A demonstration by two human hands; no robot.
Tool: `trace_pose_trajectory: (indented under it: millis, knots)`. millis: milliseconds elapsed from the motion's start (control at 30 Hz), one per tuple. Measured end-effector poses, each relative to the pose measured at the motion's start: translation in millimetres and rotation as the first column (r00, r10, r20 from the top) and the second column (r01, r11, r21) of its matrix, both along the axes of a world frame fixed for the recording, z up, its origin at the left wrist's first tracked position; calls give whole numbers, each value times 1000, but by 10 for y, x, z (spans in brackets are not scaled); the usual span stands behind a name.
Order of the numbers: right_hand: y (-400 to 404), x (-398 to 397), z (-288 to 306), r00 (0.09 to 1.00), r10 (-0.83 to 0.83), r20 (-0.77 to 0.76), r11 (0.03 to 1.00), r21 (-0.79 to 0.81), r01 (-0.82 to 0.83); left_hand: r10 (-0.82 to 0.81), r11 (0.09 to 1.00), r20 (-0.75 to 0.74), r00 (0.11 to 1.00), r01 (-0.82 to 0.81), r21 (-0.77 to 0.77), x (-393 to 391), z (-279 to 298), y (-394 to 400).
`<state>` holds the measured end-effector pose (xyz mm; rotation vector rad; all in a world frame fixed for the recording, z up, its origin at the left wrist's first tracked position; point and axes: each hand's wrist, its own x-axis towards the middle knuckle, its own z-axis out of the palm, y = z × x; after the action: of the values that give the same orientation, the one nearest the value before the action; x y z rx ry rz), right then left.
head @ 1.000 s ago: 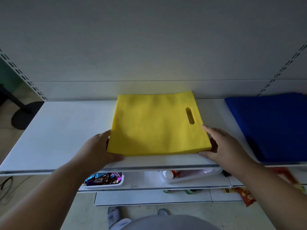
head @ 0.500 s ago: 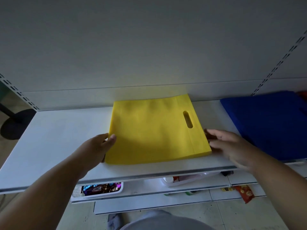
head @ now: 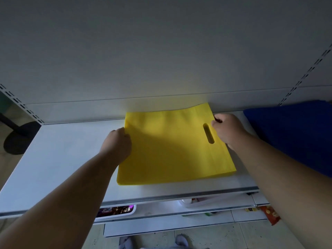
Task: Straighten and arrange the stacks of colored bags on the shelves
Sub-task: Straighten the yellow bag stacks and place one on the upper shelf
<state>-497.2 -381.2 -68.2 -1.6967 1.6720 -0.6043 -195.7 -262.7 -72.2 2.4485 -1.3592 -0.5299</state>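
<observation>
On white shelf: yellow bags.

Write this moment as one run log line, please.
step: straightening yellow bag stack | left hand: grips left edge | right hand: grips right edge | blue bag stack: untouched

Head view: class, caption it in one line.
Both hands, left and right, grip the yellow bag stack by its sides.

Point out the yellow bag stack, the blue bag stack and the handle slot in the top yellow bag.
yellow bag stack (head: 170,155): head view, middle of the top bag's face.
blue bag stack (head: 294,133): head view, its top surface.
handle slot (head: 208,133): head view, middle of the cutout.
</observation>
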Motion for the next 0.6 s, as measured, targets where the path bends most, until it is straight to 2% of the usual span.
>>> trace_pose_trajectory:
  millis: [167, 233, 267, 300, 333, 367, 433, 500, 600]
  knots:
    - [62, -25, -25, 1000, -6, 6, 997, -78, 7, 24, 992, -79, 997, -33, -121, -33, -32, 45]
    - [84, -7, -27, 995, -17, 97, 998, -66, 23, 57, 985, -155, 986, -81, -153, -19, 0, 47]
    - [96, -5, -25, 979, -30, 199, 999, -22, 35, 79, 972, -277, 958, -136, -192, -17, 20, 63]
    - [88, -16, -41, 950, -44, 310, 999, 42, 33, 88, 947, -459, 884, -217, -237, -25, 41, 78]
    - [79, -30, -57, 916, -59, 398, 994, 108, 18, 85, 919, -629, 773, -305, -249, -40, 50, 99]
    - [60, -57, -86, 888, -75, 453, 987, 162, 0, 76, 896, -738, 670, -370, -244, -59, 55, 113]
    - [3, -107, -145, 851, -80, 520, 972, 228, -48, 51, 888, -811, 583, -397, -230, -91, 68, 124]
    - [-25, -113, -162, 827, -47, 560, 959, 256, -119, 34, 887, -817, 576, -394, -241, -105, 57, 115]
    - [-73, -143, -215, 846, 6, 533, 937, 291, -190, 32, 885, -821, 570, -397, -242, -111, 38, 91]
